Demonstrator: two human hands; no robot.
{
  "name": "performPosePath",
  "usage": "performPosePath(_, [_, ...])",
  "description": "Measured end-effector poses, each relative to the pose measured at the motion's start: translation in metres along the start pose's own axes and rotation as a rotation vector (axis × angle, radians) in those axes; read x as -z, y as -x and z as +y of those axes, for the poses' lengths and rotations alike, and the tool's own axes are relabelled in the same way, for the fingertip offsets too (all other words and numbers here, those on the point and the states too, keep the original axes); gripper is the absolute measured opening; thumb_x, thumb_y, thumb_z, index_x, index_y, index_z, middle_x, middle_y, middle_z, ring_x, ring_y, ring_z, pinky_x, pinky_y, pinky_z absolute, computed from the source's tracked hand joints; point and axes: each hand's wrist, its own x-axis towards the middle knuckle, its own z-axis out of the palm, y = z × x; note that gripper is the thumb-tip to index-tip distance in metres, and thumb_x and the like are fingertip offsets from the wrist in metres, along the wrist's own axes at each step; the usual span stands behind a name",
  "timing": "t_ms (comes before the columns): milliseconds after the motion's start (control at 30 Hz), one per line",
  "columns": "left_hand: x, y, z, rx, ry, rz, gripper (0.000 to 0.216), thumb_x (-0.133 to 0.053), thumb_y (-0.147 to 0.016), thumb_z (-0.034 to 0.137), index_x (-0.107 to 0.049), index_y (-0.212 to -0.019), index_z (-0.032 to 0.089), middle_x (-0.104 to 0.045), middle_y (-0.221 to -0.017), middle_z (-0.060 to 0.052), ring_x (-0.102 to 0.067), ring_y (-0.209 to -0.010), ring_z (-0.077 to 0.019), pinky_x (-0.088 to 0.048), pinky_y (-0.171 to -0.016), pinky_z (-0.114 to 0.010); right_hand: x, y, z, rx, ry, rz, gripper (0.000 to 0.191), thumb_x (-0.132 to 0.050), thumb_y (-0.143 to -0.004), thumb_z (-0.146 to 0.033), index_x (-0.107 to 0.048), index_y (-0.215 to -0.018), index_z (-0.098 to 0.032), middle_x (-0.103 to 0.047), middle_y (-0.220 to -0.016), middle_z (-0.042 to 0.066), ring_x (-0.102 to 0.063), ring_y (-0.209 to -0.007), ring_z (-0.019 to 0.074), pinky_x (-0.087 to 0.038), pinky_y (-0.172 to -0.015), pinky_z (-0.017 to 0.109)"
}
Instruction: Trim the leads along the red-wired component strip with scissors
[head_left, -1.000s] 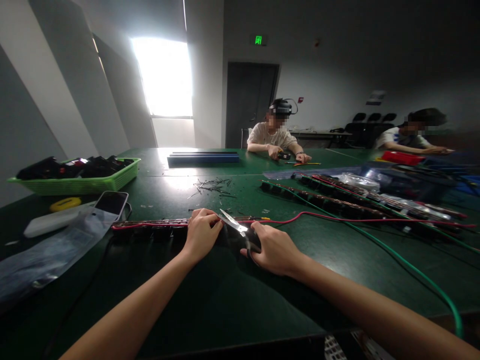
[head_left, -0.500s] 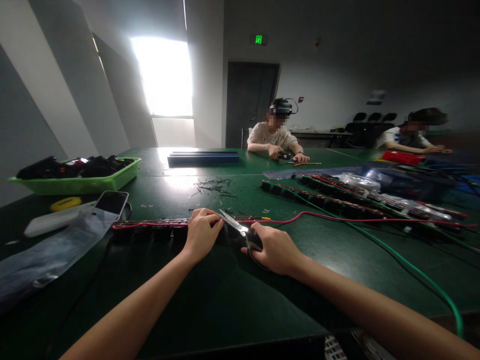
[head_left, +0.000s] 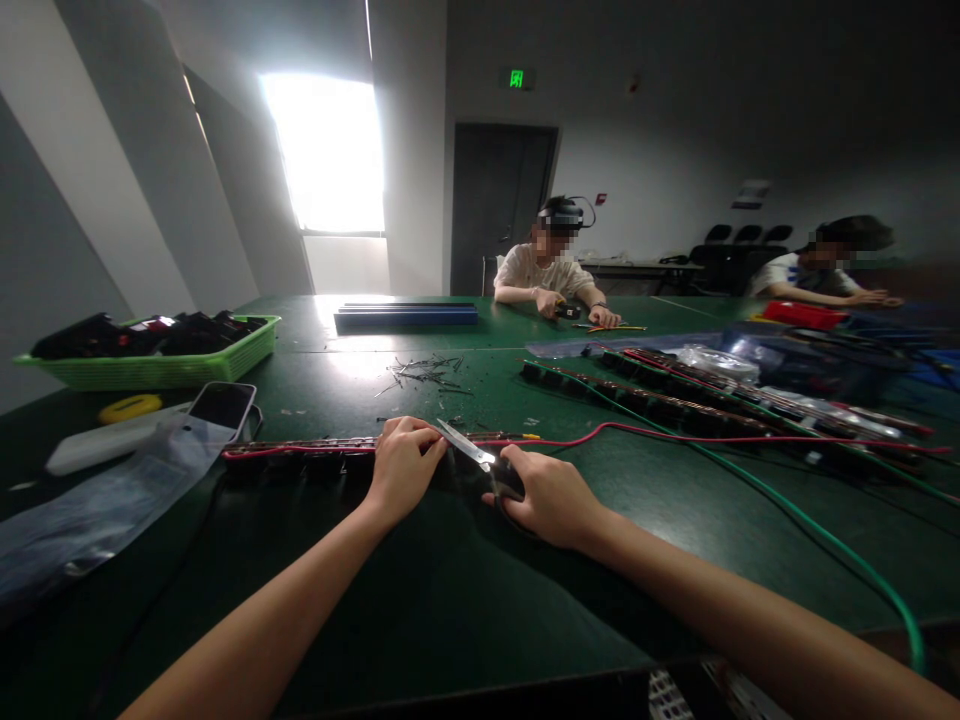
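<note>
My right hand (head_left: 551, 495) is closed on the black handles of a pair of scissors (head_left: 472, 452), whose silver blades point up and left. The blade tips lie beside the fingers of my left hand (head_left: 405, 458). That hand is closed on a long black strip (head_left: 300, 460) lying across the table, with a red wire (head_left: 289, 449) running along its top. What exactly the left fingers pinch is hidden. The red wire runs on to the right, past a small yellow end (head_left: 529, 436).
Cut black bits (head_left: 427, 374) lie on the green table (head_left: 450, 620). To the left are a green basket (head_left: 172, 370) of black parts, a phone (head_left: 223, 405) and a plastic bag (head_left: 112, 510). More wired strips (head_left: 652, 398) and a green wire (head_left: 817, 520) lie right. Two people sit beyond.
My hands and the scissors stay almost in place. Across the table, the co-worker's hand on the coloured wires has shifted slightly.
</note>
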Motion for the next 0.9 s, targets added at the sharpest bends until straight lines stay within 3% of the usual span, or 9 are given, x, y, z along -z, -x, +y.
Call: performPosePath(900, [0.0013, 0.0007, 0.0032, 0.015, -0.001, -0.007, 0.021, -0.058, -0.085, 0.035, -0.073, -0.074, 0.024, -0.067, -0.095, -0.003, -0.052, -0.100, -0.0228, -0.041, -0.092, -0.038, -0.0021, 0.0009, 0.0011, -0.001, -0.008, 0.010, 0.035, -0.059, -0.081, -0.047, -0.054, -0.101, -0.019, -0.067, -0.099, 0.009, -0.061, -0.085, 0.0228, -0.036, -0.067, 0.027])
